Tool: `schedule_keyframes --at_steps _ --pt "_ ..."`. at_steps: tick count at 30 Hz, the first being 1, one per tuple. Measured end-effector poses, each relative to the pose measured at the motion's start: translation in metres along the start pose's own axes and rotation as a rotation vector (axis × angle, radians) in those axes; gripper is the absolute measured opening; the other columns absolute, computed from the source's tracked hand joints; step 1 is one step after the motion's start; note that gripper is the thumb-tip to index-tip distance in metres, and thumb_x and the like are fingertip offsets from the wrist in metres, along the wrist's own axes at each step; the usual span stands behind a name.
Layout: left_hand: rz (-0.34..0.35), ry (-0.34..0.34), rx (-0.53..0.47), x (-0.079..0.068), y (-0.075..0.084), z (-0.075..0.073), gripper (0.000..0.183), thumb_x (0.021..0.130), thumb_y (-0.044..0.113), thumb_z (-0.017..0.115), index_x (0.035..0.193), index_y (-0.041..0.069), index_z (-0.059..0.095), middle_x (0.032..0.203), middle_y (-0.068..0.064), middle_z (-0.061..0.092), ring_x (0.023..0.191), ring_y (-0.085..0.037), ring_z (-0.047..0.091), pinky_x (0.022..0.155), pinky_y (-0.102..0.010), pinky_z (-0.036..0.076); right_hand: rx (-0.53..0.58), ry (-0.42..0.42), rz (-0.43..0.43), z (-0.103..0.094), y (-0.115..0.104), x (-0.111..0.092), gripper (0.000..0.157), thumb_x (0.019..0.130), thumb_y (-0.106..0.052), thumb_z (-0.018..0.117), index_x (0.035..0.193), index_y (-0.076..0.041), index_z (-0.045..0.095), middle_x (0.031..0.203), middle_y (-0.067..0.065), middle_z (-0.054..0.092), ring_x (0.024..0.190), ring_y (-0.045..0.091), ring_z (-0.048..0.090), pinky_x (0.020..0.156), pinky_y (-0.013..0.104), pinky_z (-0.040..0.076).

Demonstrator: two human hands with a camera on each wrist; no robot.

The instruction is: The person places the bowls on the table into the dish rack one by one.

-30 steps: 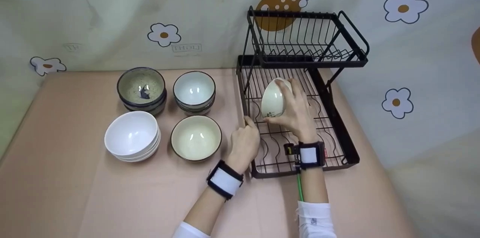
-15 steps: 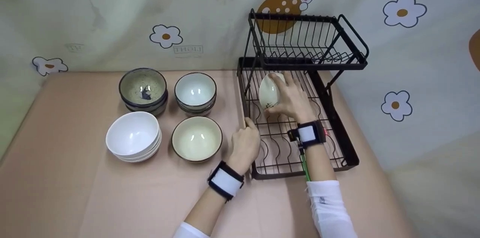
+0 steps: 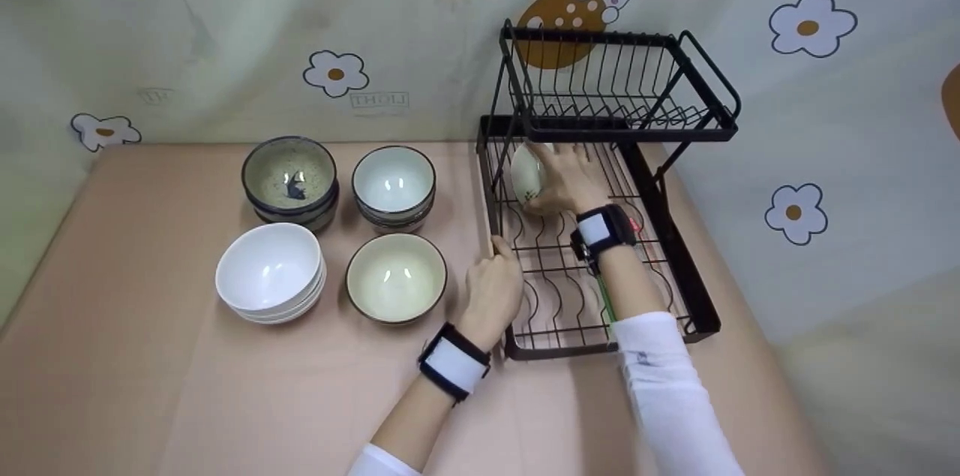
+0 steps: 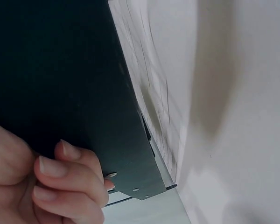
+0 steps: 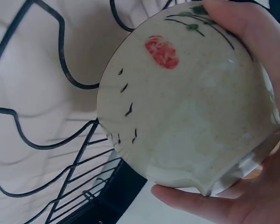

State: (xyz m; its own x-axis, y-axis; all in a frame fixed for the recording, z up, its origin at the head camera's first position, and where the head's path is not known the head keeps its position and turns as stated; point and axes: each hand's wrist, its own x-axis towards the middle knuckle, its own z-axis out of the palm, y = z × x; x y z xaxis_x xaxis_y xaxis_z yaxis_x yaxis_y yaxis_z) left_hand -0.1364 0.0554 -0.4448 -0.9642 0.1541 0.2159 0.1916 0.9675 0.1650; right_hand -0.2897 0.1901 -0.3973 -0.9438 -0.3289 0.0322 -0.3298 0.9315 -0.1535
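A cream bowl (image 3: pixel 527 174) with a painted red-and-green pattern (image 5: pixel 161 52) is tipped on its side over the lower tier of the black dish rack (image 3: pixel 684 266), near its back left. My right hand (image 3: pixel 576 179) holds it, thumb and fingers spread around it; in the right wrist view the bowl (image 5: pixel 186 112) is against the wavy wires. My left hand (image 3: pixel 493 296) grips the rack's left rim, and the left wrist view has its curled fingers (image 4: pixel 74 186) against the dark side panel (image 4: pixel 74 84). Part of the bowl is hidden behind my right hand.
Left of the rack stand a speckled dark-rimmed bowl stack (image 3: pixel 289 176), a pale blue bowl stack (image 3: pixel 394 179), a white bowl stack (image 3: pixel 268 269) and a cream dark-rimmed bowl (image 3: pixel 396 278). The rack's upper tier (image 3: pixel 622 85) overhangs the back. A patterned cloth (image 3: pixel 420 25) hangs behind.
My right hand has carried the cream bowl back and slightly left, lower into the rack toward the upper tier. The left hand has stayed at the rack's left rim.
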Motion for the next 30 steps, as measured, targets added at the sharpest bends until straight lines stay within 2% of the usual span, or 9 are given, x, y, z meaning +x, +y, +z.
schedule_keyframes --at_steps 2,6,10,15,18,20,25,27,30 --pt "-0.004 -0.013 -0.01 0.0 0.0 0.0 0.048 0.086 0.005 0.057 0.127 -0.019 0.047 0.059 -0.005 0.058 0.051 -0.017 0.058 0.042 -0.027 0.044 -0.035 -0.008 -0.024 0.0 -0.001 0.006 0.109 0.058 -0.039 0.088 0.15 -0.03 0.03 0.143 0.021 0.037 0.115 0.046 0.048 0.087 0.058 0.046" --pt "-0.011 -0.039 -0.018 0.0 0.001 -0.001 0.048 0.088 0.004 0.055 0.128 -0.019 0.045 0.059 -0.005 0.058 0.051 -0.017 0.058 0.043 -0.027 0.044 -0.081 -0.007 -0.082 0.002 -0.001 0.019 0.102 0.058 -0.035 0.087 0.147 -0.023 0.037 0.128 0.018 0.051 0.1 0.037 0.056 0.078 0.052 0.051" --pt "-0.005 -0.019 -0.004 -0.001 0.002 -0.001 0.047 0.088 0.005 0.055 0.127 -0.019 0.046 0.058 -0.005 0.058 0.051 -0.016 0.058 0.042 -0.027 0.044 -0.101 -0.039 -0.095 0.003 -0.002 0.027 0.099 0.06 -0.031 0.087 0.146 -0.02 0.038 0.128 0.018 0.05 0.11 0.037 0.053 0.086 0.053 0.048" --pt "0.006 0.003 0.029 -0.001 0.001 -0.001 0.046 0.088 0.006 0.057 0.125 -0.019 0.048 0.056 -0.004 0.056 0.048 -0.015 0.057 0.041 -0.026 0.044 -0.153 -0.127 -0.053 0.003 -0.007 0.037 0.105 0.06 -0.028 0.09 0.149 -0.025 0.034 0.133 0.02 0.049 0.117 0.039 0.05 0.093 0.052 0.045" --pt "0.005 -0.013 0.048 0.0 0.001 -0.001 0.047 0.088 0.008 0.058 0.126 -0.018 0.048 0.055 -0.003 0.055 0.047 -0.013 0.056 0.04 -0.025 0.043 -0.1 -0.197 0.01 0.003 -0.009 0.043 0.108 0.059 -0.019 0.09 0.15 -0.031 0.032 0.136 0.02 0.045 0.118 0.04 0.048 0.089 0.053 0.047" --pt "0.002 -0.036 0.049 0.0 0.001 -0.001 0.047 0.089 0.009 0.057 0.127 -0.018 0.047 0.055 -0.002 0.055 0.047 -0.013 0.056 0.04 -0.025 0.043 -0.082 -0.213 0.018 0.005 -0.01 0.048 0.107 0.058 -0.015 0.09 0.149 -0.032 0.034 0.137 0.018 0.045 0.118 0.04 0.047 0.088 0.053 0.048" --pt "-0.007 -0.062 0.046 0.002 0.001 -0.001 0.048 0.09 0.009 0.056 0.129 -0.017 0.046 0.054 0.0 0.052 0.046 -0.011 0.053 0.039 -0.024 0.041 -0.181 -0.2 -0.072 0.006 -0.012 0.059 0.099 0.06 -0.016 0.09 0.146 -0.023 0.04 0.136 0.014 0.05 0.118 0.036 0.049 0.092 0.049 0.046" --pt "-0.006 -0.049 0.047 0.002 0.001 0.0 0.047 0.09 0.008 0.056 0.128 -0.017 0.047 0.053 0.0 0.051 0.046 -0.011 0.053 0.039 -0.024 0.041 -0.187 -0.235 -0.068 0.006 -0.014 0.063 0.098 0.065 -0.017 0.088 0.148 -0.022 0.036 0.141 0.014 0.045 0.122 0.036 0.047 0.096 0.048 0.043" --pt "-0.007 -0.038 0.047 0.002 0.002 0.0 0.047 0.089 0.008 0.056 0.128 -0.017 0.048 0.054 0.0 0.052 0.047 -0.012 0.054 0.039 -0.024 0.041 -0.128 -0.317 -0.031 0.004 -0.017 0.068 0.101 0.072 -0.018 0.084 0.153 -0.023 0.025 0.151 0.016 0.031 0.13 0.037 0.038 0.099 0.049 0.04"
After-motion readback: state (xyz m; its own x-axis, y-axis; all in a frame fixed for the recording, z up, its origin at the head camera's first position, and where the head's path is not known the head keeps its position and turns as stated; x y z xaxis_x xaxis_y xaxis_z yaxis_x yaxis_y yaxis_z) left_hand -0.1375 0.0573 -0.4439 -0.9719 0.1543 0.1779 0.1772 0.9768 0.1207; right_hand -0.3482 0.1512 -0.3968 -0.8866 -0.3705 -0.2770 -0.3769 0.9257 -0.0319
